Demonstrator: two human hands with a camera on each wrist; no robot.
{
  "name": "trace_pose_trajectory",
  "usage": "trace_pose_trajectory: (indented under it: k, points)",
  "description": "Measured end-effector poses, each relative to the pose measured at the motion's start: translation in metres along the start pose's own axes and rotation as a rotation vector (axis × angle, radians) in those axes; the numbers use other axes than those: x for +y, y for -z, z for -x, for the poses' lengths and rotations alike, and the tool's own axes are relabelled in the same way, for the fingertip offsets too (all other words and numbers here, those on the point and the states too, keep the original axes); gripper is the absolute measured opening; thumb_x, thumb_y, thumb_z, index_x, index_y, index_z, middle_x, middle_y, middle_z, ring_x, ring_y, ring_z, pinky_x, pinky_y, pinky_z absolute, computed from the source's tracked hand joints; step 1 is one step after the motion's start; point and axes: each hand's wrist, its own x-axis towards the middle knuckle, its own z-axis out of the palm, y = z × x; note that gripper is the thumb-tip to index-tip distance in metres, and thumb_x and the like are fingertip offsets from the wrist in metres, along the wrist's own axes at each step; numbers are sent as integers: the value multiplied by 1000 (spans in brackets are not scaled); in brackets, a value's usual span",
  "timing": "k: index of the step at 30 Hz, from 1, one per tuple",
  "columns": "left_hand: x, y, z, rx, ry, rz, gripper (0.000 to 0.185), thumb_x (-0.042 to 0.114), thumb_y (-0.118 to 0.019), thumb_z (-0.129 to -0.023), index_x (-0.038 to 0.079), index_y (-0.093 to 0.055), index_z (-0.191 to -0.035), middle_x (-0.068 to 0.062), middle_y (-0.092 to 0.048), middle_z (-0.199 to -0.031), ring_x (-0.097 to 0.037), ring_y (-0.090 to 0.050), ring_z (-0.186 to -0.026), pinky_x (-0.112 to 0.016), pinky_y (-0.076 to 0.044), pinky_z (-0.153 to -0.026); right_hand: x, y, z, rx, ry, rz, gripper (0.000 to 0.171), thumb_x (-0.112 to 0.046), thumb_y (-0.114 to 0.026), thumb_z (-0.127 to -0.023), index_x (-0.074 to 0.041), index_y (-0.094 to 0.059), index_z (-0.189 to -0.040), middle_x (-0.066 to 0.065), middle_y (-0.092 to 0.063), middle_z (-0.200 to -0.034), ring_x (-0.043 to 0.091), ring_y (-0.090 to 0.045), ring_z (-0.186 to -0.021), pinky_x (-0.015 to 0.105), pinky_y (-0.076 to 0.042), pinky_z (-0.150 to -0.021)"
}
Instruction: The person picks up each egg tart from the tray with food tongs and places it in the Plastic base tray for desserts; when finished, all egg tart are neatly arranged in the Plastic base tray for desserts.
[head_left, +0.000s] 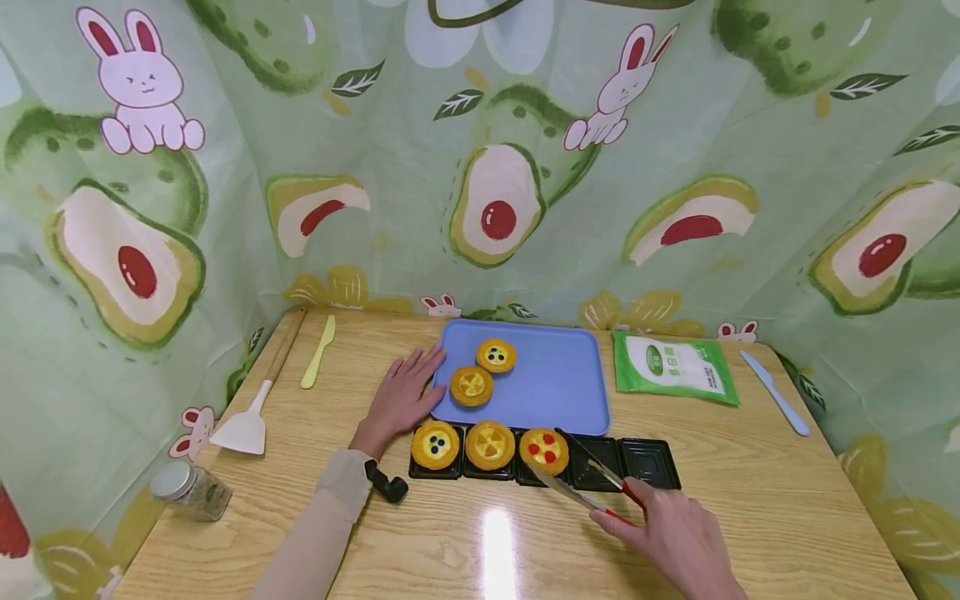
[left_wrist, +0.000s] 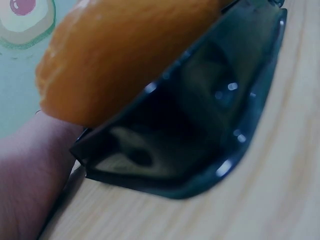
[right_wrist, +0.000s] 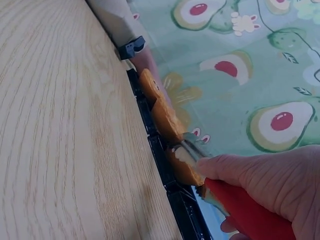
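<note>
Tart transfer under way: third tart [head_left: 544, 450] set in the black tray [head_left: 649, 463].
Right hand [head_left: 678, 542] grips tongs [head_left: 581, 483] (jaws apart); left hand [head_left: 401, 398] lies flat at the blue tray [head_left: 558, 385] corner; next, withdraw and fetch another.

Wood table [head_left: 750, 500] w/ glare, avocado-bunny curtain [head_left: 375, 167] backdrop, prob. fabric

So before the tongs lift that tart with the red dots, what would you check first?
1. Tongs held firmly by the right hand: ok.
2. Tong tips set on both sides of the red-dotted tart: cannot tell; they sit at its edge.
3. Free room on the blue tray beside the two tarts already there: ok.
4. Left hand resting flat at the tray's edge, out of the tongs' likely path: ok.
5. Black cup tray steady on the table: cannot tell.
</note>
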Motion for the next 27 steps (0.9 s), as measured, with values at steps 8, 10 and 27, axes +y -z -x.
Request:
trace_pose_trajectory:
  k: [8, 10, 27]
  points:
    - [0, 0, 0, 10, -5, 0, 69, 52, -43, -107, 24, -28, -168, 5, -25, -172, -30, -20, -160, -57, -16, -127, -1, 4, 0, 2, -17, -46, 59, -78, -73, -77, -20, -62, -81, -6, -36, -56, 13, -35, -51, 28, -22, -48]
    - [0, 0, 1, 13, -6, 2, 69, 52, -43, -107, 24, -28, -168, 5, -25, -172, -30, -20, -160, -57, -15, -126, -1, 5, -1, 0, -20, -62, 62, -80, -72, -77, -19, -65, -84, -5, -38, -57, 14, -36, -52, 29, -23, -49]
    - [4, 4, 1, 12, -6, 3, 68, 51, -45, -107, 24, -28, -167, 4, -26, -172, -30, -21, -160, -57, -16, -127, -9, 14, -23, 47, -12, -146, 64, -76, -67, -85, -13, -59, -81, -3, -48, -61, 15, -43, -53, 30, -31, -50]
